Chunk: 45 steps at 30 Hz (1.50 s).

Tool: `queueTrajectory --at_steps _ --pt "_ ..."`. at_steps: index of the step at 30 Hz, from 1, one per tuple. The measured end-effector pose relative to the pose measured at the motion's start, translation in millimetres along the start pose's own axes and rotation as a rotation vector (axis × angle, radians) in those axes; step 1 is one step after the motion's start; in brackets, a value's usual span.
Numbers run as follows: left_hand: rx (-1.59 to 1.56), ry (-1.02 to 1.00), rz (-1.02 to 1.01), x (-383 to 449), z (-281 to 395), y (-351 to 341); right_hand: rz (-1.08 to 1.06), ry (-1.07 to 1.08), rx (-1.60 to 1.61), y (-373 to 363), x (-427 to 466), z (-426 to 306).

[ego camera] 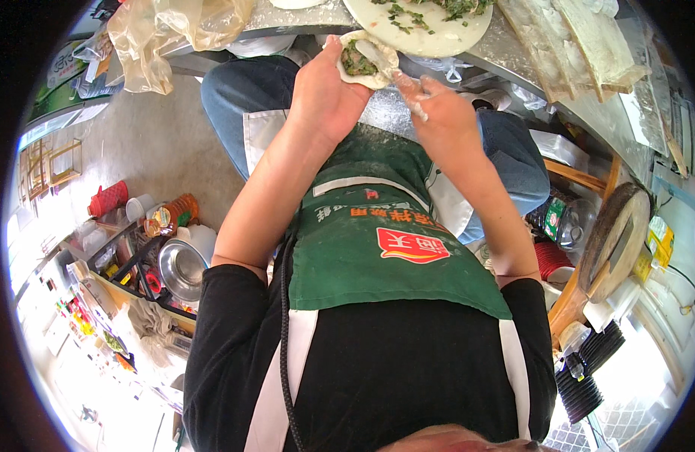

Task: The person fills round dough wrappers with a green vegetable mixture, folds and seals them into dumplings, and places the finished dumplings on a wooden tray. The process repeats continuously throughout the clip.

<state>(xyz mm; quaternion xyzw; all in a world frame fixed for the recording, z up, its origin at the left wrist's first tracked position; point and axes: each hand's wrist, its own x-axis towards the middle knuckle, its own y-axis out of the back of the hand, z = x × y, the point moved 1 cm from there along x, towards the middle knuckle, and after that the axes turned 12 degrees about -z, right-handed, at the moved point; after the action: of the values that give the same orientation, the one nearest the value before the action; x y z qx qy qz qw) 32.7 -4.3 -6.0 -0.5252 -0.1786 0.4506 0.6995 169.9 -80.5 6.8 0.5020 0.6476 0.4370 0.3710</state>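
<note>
My left hand (333, 93) holds a round dough wrapper (350, 79) from its left side and from below. Chopped green filling (356, 61) lies on the wrapper, and a pale, flat utensil end (371, 53) rests against it. My right hand (438, 107), dusted with flour, is at the wrapper's right edge; its fingers are partly curled, and whether they grip the edge or the utensil is hard to tell. Just beyond the hands, a round white board or plate (432, 39) carries more green filling.
A floured metal work table (302, 18) runs along the top. On it are a crumpled plastic bag (178, 28) at left and floury wooden trays (573, 51) at right. Low at left stand a metal pot (184, 265) and bottles; a wooden-framed rack (579, 181) is at right.
</note>
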Motion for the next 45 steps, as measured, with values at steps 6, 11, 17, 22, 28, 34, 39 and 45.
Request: queueTrajectory --at_steps 6,11,17,22,28,34,39,45 --pt "-0.04 -0.021 -0.017 1 5 16 -0.061 0.006 0.231 10 -19 -8" --pt "-0.053 0.014 -0.051 -10 11 7 -0.216 -0.22 1.259 26 -12 -2" --pt "0.075 0.097 -0.109 -22 10 -9 -0.33 -0.391 1.693 13 0 18" --pt "0.116 -0.004 -0.099 -18 16 1 -0.339 -0.452 1.672 14 -15 27" --pt "0.272 -0.029 -0.081 -22 10 -16 -0.306 -0.341 1.889 20 -1 8" --pt "0.152 -0.157 0.009 -14 18 -9 -0.231 -0.46 1.809 14 -15 16" --pt "0.103 -0.061 -0.146 -2 35 -2 0.002 -0.193 0.779 48 -17 46" --pt "0.156 0.108 -0.168 -7 25 -32 -0.011 -0.242 -0.435 30 23 48"
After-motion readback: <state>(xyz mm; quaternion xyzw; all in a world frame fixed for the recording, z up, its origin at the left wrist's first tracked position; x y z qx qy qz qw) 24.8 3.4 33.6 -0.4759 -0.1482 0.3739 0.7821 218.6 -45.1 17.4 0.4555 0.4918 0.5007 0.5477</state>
